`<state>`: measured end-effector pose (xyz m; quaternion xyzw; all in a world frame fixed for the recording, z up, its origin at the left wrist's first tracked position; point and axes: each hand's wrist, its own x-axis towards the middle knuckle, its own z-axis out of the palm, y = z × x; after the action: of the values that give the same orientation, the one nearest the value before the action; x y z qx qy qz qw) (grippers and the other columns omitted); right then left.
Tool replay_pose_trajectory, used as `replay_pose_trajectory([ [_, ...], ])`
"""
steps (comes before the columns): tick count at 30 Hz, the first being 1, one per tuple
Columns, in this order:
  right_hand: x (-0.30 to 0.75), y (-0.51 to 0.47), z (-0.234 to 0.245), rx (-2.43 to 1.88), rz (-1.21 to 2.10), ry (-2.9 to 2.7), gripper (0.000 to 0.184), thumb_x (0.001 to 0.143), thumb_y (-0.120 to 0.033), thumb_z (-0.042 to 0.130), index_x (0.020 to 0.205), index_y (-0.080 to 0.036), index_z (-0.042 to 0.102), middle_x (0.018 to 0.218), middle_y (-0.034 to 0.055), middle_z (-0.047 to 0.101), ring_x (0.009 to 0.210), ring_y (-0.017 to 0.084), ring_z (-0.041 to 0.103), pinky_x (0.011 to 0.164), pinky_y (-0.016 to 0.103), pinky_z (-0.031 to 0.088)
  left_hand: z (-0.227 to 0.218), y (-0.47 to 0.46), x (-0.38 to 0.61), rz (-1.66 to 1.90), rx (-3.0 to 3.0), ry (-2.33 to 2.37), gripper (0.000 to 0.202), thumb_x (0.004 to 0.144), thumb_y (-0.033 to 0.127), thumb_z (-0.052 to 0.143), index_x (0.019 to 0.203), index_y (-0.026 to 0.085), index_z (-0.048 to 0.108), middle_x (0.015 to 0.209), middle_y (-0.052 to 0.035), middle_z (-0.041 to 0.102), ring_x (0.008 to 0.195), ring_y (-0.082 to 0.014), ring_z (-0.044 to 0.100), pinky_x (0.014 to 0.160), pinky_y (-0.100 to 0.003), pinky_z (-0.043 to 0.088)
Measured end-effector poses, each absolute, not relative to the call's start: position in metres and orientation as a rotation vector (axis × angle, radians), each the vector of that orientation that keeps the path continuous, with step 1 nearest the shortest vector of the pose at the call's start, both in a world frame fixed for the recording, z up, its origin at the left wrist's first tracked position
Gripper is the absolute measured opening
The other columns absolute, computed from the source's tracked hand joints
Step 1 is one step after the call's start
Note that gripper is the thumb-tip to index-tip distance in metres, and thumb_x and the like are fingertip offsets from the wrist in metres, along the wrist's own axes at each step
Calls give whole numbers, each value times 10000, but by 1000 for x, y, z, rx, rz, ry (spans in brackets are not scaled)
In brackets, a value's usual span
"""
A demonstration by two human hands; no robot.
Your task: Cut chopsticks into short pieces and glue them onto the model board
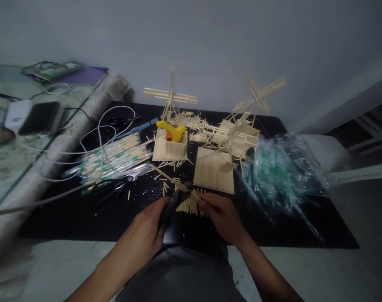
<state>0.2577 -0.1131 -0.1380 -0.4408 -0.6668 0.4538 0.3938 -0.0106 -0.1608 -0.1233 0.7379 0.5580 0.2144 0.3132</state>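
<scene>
My left hand [149,222] is closed round the black handles of a cutting tool [173,204] that looks like pliers or nippers. Thin wooden sticks [165,174] slant across the tool's dark jaws. Their near end is pinched by my right hand [220,214], fingers closed. Whether the jaws bite into the sticks is too blurred to tell. Below both hands lies a pile of short cut stick pieces [187,204] on the black table [131,222]. Just beyond my right hand lies a flat panel of sticks [211,167] glued side by side.
A yellow glue gun [176,132] rests on a stick box [175,151]. Stick windmill-like frames [170,98] stand behind. Wrapped sticks [115,157], scissors [118,184] and a white cable [99,130] lie left. Crumpled plastic wrappers [279,172] cover the right side.
</scene>
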Motion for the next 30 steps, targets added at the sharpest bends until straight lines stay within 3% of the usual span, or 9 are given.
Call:
replay_pose_trajectory([
  [6, 254, -113, -134, -1142, 1181, -1664, 305, 1112, -388, 685, 1111, -213, 935, 799, 20, 800, 739, 178, 730, 711, 269, 552, -123, -159, -9, 509, 1905, 1504, 418, 989, 132, 491, 1363, 234, 647, 1240, -145, 848, 1108, -320, 865, 889, -432, 697],
  [11, 252, -112, -130, -1165, 1189, -1674, 412, 1121, -497, 676, 978, -195, 917, 745, 17, 755, 699, 171, 685, 673, 264, 526, -125, -156, -9, 488, 1906, 1529, 309, 984, 163, 507, 1258, 241, 628, 1087, -111, 849, 952, -312, 869, 789, -407, 658],
  [16, 250, -114, -134, -1185, 1165, -1677, 457, 1129, -559, 660, 984, -202, 905, 789, 37, 793, 727, 195, 717, 693, 287, 553, -131, -153, -12, 475, 1941, 1553, 239, 1007, 177, 519, 1206, 254, 626, 981, -95, 857, 847, -327, 872, 687, -374, 611],
  [23, 251, -113, -130, -1187, 1160, -1708, 427, 1131, -533, 657, 953, -210, 872, 770, 29, 771, 703, 189, 688, 682, 285, 540, -135, -153, -10, 587, 1954, 1516, 156, 1087, 258, 511, 1202, 254, 617, 1024, -95, 852, 860, -298, 865, 714, -365, 608],
  [30, 251, -112, -125, -1177, 1220, -1723, 471, 1134, -540, 637, 852, -202, 804, 735, 7, 701, 686, 169, 622, 663, 275, 474, -138, -153, -12, 620, 1927, 1517, 163, 1061, 242, 561, 1201, 267, 642, 1058, -75, 851, 925, -297, 865, 757, -360, 627],
])
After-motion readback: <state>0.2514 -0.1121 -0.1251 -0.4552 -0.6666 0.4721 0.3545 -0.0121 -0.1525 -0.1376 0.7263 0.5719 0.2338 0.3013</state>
